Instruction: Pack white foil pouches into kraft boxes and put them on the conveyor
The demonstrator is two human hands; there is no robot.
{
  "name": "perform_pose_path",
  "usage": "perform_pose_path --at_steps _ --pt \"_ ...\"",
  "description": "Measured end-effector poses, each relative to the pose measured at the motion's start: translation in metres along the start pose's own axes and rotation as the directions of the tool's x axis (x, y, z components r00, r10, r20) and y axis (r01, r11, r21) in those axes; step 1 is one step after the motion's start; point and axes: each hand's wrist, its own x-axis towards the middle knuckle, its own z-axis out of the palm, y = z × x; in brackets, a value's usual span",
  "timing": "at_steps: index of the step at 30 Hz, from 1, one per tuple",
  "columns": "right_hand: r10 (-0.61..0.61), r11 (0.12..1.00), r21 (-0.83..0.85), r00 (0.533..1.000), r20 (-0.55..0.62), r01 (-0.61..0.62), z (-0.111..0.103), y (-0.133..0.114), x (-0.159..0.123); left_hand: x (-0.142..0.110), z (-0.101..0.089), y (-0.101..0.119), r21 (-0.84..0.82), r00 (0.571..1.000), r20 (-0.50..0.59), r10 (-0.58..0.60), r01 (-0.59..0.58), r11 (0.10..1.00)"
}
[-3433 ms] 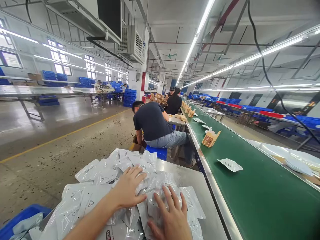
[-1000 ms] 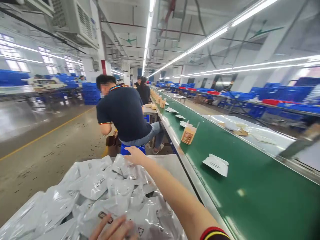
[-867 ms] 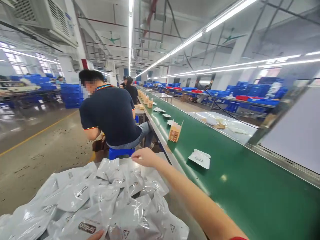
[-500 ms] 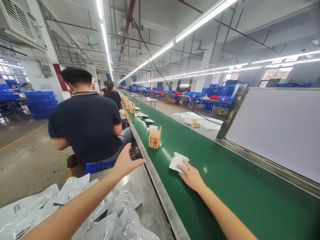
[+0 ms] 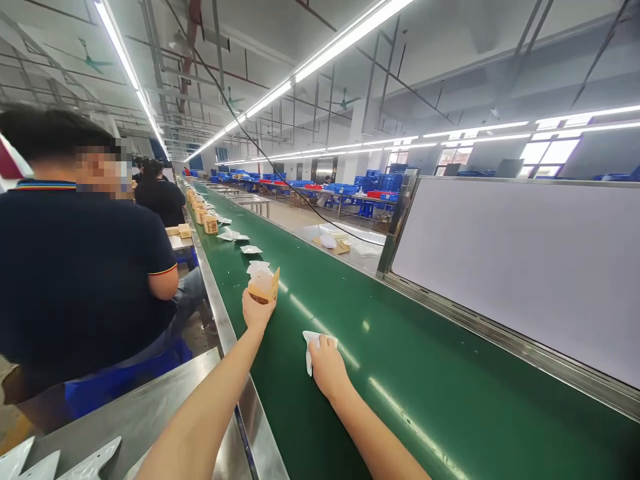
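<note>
On the green conveyor belt (image 5: pixel 450 373), the left hand (image 5: pixel 257 311) closes around the small open-topped brown cardboard box (image 5: pixel 263 287) at twelve o'clock, while the right hand (image 5: pixel 325 363) presses flat on the white plastic pouch (image 5: pixel 311 341) at one o'clock, not yet lifted or boxed.

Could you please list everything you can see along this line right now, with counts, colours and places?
Box: one, tan, open-topped, on the belt, held by the left hand.
Pouch: one, white, on the belt under the right hand.
More pouches: several, white, farther up the belt.
Belt: one, green.
Table: one, steel, lower left.
Co-worker: one, dark shirt, seated left.
Left hand: grips the box.
Right hand: pressed on the pouch.
</note>
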Motion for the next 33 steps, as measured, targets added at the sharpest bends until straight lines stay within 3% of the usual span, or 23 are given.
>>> perform_pose_path --at_steps 3,6,7,9,10,11,12,14,16,18,21,23,25,29,33 --pt "0.048 0.988 0.146 0.998 -0.044 -0.041 -0.032 0.025 -0.011 -0.036 -0.002 0.015 -0.111 0.986 0.03 0.162 -0.158 0.981" --pt "0.142 0.935 0.349 0.969 -0.203 -0.064 -0.09 0.063 -0.057 -0.096 -0.006 0.032 -0.19 0.955 0.063 0.289 -0.273 0.943" --pt "0.178 0.882 0.471 0.94 -0.291 -0.021 -0.111 0.075 -0.08 -0.12 -0.007 0.037 -0.216 0.939 0.085 0.333 -0.309 0.926" --pt "0.276 0.671 0.72 0.841 -0.465 0.177 -0.154 0.09 -0.134 -0.172 -0.012 0.044 -0.281 0.88 0.158 0.447 -0.394 0.875" --pt "0.31 0.562 0.776 0.797 -0.518 0.286 -0.174 0.093 -0.161 -0.198 -0.015 0.046 -0.319 0.838 0.204 0.506 -0.431 0.844" --pt "0.303 0.495 0.792 0.783 -0.543 0.358 -0.191 0.093 -0.185 -0.223 -0.021 0.047 -0.357 0.798 0.248 0.55 -0.452 0.817" --pt "0.239 0.496 0.781 0.806 -0.542 0.378 -0.207 0.091 -0.206 -0.246 -0.027 0.047 -0.393 0.764 0.288 0.577 -0.456 0.799" --pt "0.022 0.62 0.707 0.893 -0.45 0.342 -0.227 0.085 -0.236 -0.283 -0.041 0.044 -0.441 0.734 0.334 0.592 -0.434 0.786" --pt "-0.17 0.788 0.534 0.942 -0.288 0.306 -0.233 0.077 -0.254 -0.307 -0.052 0.037 -0.445 0.717 0.318 0.62 -0.464 0.766" --pt "-0.239 0.909 0.298 0.949 -0.204 0.293 -0.224 0.068 -0.264 -0.321 -0.058 0.026 -0.408 0.659 0.246 0.711 -0.594 0.693" --pt "-0.162 0.985 0.005 0.95 -0.268 0.17 -0.196 0.049 -0.275 -0.334 -0.06 0.011 -0.317 0.557 0.166 0.814 -0.752 0.578" --pt "-0.08 0.996 -0.073 0.936 -0.344 0.058 -0.18 0.037 -0.279 -0.339 -0.061 0.004 -0.281 0.537 0.163 0.828 -0.779 0.56" --pt "-0.036 0.996 -0.089 0.926 -0.376 0.003 -0.173 0.031 -0.28 -0.342 -0.063 0.0 -0.275 0.524 0.168 0.835 -0.788 0.55" --pt "0.078 0.997 0.032 0.915 -0.396 -0.071 -0.178 0.032 -0.275 -0.337 -0.062 -0.006 -0.308 0.56 0.255 0.788 -0.726 0.615" --pt "0.314 0.946 0.173 0.907 -0.282 -0.274 -0.182 0.025 -0.264 -0.331 -0.049 -0.015 -0.37 0.525 0.338 0.781 -0.689 0.623"
